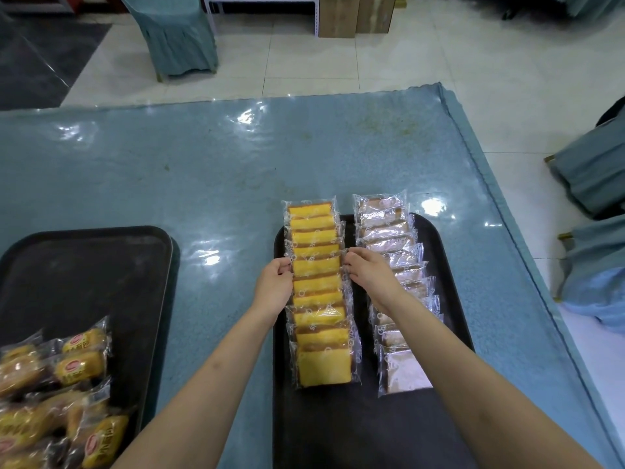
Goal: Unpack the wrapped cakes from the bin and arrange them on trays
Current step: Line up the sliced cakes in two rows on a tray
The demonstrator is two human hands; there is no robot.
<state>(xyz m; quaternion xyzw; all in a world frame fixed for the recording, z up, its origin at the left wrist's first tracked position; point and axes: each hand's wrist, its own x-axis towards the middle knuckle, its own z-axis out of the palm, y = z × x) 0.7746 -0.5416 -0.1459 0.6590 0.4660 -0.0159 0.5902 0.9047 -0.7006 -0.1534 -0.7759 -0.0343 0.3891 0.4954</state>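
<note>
- The left hand (275,277) and right hand (367,269) stand apart, one on each side of the yellow row (318,286). Each hand's fingers are curled onto the wrapper edges of a cake about mid-row, probably to square the row up.
- The yellow row lies on the left half of the right tray (449,292), running near to far. Each cake overlaps the next like shingles, likely so that more fit. About eleven show; the farthest pokes past the tray's far rim.
- The pale row (395,282) lies just right of it on the same tray, shingled the same way. Roughly eleven or twelve, though glare and the right forearm hide some.
- The left tray (101,252) sits well apart on the counter (209,164). Its far part is bare; a loose heap of labelled buns (64,384) fills the near end, not yet arranged. About ten can be seen, cut off by the frame.
- No bin is in view.
</note>
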